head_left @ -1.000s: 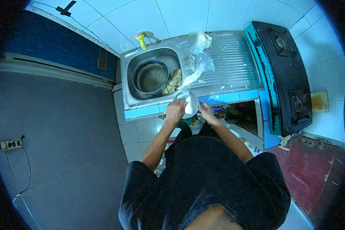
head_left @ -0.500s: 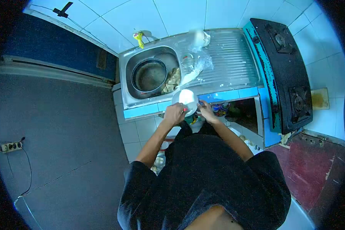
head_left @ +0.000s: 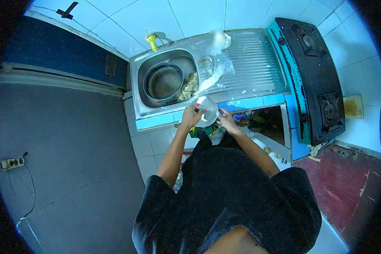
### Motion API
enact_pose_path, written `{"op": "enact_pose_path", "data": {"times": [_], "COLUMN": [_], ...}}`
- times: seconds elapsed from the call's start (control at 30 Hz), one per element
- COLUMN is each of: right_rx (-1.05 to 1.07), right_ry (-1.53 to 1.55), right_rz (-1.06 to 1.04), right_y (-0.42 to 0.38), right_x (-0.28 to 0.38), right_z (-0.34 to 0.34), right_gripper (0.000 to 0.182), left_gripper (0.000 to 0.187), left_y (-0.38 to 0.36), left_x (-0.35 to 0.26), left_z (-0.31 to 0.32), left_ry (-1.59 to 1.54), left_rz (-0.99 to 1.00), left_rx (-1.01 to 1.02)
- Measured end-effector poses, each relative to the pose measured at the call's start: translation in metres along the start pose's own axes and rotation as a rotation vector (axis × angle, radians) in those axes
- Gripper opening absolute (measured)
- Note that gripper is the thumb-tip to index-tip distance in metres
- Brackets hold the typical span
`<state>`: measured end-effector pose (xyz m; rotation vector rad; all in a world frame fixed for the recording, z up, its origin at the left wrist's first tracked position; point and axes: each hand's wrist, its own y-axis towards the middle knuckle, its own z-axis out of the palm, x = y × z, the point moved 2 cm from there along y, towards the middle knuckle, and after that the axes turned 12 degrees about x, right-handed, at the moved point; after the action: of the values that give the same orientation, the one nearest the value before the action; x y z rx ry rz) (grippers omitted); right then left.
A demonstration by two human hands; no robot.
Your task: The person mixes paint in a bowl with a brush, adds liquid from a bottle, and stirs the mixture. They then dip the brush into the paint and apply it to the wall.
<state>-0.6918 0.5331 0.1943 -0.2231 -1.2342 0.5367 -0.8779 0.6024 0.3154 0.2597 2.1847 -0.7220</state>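
Note:
A round whitish bowl (head_left: 210, 111) is held over the front edge of the sink counter. My right hand (head_left: 228, 121) grips its right rim. At the left rim is my left hand (head_left: 191, 117), its fingers closed on a small red item (head_left: 197, 106) too small to name. White powder or paste (head_left: 210, 83) and a clear plastic bag (head_left: 226, 67) lie on the steel counter just beyond the bowl.
A sink (head_left: 142, 70) at left holds a round dark pan (head_left: 164, 82) and a crumpled beige cloth (head_left: 190, 86). A yellow tap (head_left: 151, 42) is on the wall. A black two-burner stove (head_left: 315, 80) stands at right, beside the ridged drainboard (head_left: 258, 63).
My left hand has shifted up and left along the bowl, with the red item now higher. Less white shows inside the bowl. My right hand has hardly moved.

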Motion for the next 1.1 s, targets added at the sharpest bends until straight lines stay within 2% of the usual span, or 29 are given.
{"op": "enact_pose_path", "data": {"times": [0.03, 0.07, 0.13, 0.17, 0.2, 0.27, 0.43, 0.6, 0.67, 0.7, 0.83, 0.97, 1.07, 1.1], "right_rx": [0.003, -0.027, -0.059, -0.043, -0.025, -0.042, -0.042, -0.081, -0.105, -0.109, -0.106, -0.088, -0.089, -0.084], "right_ry": [-0.002, 0.006, 0.017, -0.021, -0.058, -0.093, -0.097, -0.001, -0.056, -0.032, 0.015, -0.050, -0.063, -0.165], "right_rz": [0.000, -0.004, -0.003, 0.056, 0.116, 0.088, 0.063, 0.132, 0.121, 0.152, 0.156, 0.111, 0.082, 0.019], "right_y": [0.001, 0.001, -0.003, -0.004, -0.002, 0.002, -0.003, -0.011, -0.010, -0.011, -0.018, -0.009, -0.013, -0.007], "right_x": [0.000, 0.000, 0.003, 0.005, 0.002, -0.005, 0.008, 0.017, 0.018, 0.023, 0.033, 0.018, 0.026, 0.022], "right_z": [0.002, 0.003, 0.004, 0.004, 0.002, 0.000, 0.005, 0.011, 0.011, 0.013, 0.020, 0.012, 0.014, 0.012], "right_gripper": [0.044, 0.042, 0.041, 0.043, 0.045, 0.045, 0.045, 0.043, 0.043, 0.043, 0.045, 0.044, 0.043, 0.043], "left_gripper": [0.029, 0.029, 0.030, 0.034, 0.034, 0.039, 0.036, 0.032, 0.024, 0.023, 0.024, 0.027, 0.030, 0.032], "left_y": [0.003, 0.008, 0.004, 0.002, 0.001, -0.005, -0.020, -0.040, -0.049, -0.050, -0.045, -0.018, -0.002, -0.003], "left_x": [0.003, 0.011, 0.003, 0.000, -0.005, -0.014, -0.022, -0.023, -0.031, -0.031, -0.033, -0.027, -0.020, -0.025], "left_z": [0.003, 0.008, 0.005, 0.005, 0.003, -0.003, -0.013, -0.009, -0.006, -0.003, 0.007, 0.012, 0.009, 0.005], "left_ry": [0.100, 0.099, 0.059, 0.065, 0.066, 0.153, 0.327, 0.357, 0.392, 0.379, 0.261, 0.153, 0.237, 0.253], "left_rz": [0.157, 0.158, 0.129, -0.014, -0.014, -0.134, -0.077, -0.056, -0.102, -0.045, -0.045, 0.026, -0.048, -0.014], "left_rx": [-0.180, -0.181, -0.299, -0.318, -0.317, -0.379, -0.489, -0.446, -0.320, -0.278, -0.149, -0.212, -0.297, -0.348]}}
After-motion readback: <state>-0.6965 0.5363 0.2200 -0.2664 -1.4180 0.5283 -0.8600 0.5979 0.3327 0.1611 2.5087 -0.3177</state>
